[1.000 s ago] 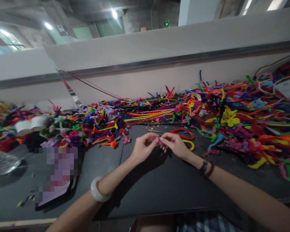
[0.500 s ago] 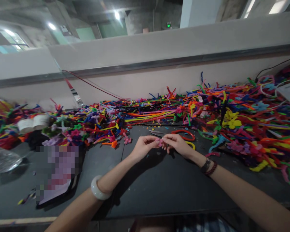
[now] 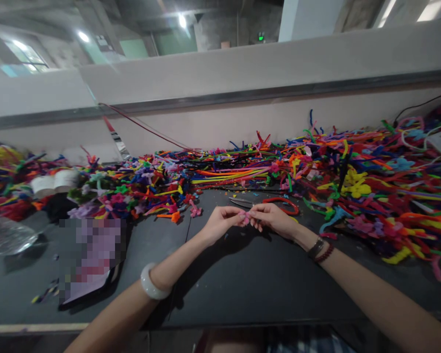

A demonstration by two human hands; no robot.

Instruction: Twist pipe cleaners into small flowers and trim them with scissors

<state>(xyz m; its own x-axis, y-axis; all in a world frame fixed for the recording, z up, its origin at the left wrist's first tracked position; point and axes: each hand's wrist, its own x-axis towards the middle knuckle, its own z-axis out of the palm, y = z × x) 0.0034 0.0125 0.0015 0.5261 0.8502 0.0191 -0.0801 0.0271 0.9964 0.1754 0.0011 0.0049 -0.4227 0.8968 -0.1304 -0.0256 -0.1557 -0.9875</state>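
Note:
My left hand (image 3: 220, 223) and my right hand (image 3: 272, 219) meet above the dark grey worktable (image 3: 213, 294), fingertips pinching a small pink pipe-cleaner piece (image 3: 245, 218) from both sides. Its exact shape is hidden by my fingers. Just beyond my fingers lie a pair of small metal scissors (image 3: 240, 202) and a red pipe-cleaner loop (image 3: 282, 205), neither touched. A white bangle (image 3: 150, 283) circles my left wrist, and dark bead bracelets (image 3: 320, 251) circle my right.
A large heap of multicoloured pipe cleaners and finished flowers (image 3: 371, 191) runs along the table's back against a low wall (image 3: 220, 122). To the left lie a pixelated flat object (image 3: 91, 260), a clear plastic bag (image 3: 7, 235) and white rolls (image 3: 54, 181).
Both hands stay together on the pink piece, with only slight finger movement. The whole view has drifted a little, and the scissors now show more fully beyond my fingers.

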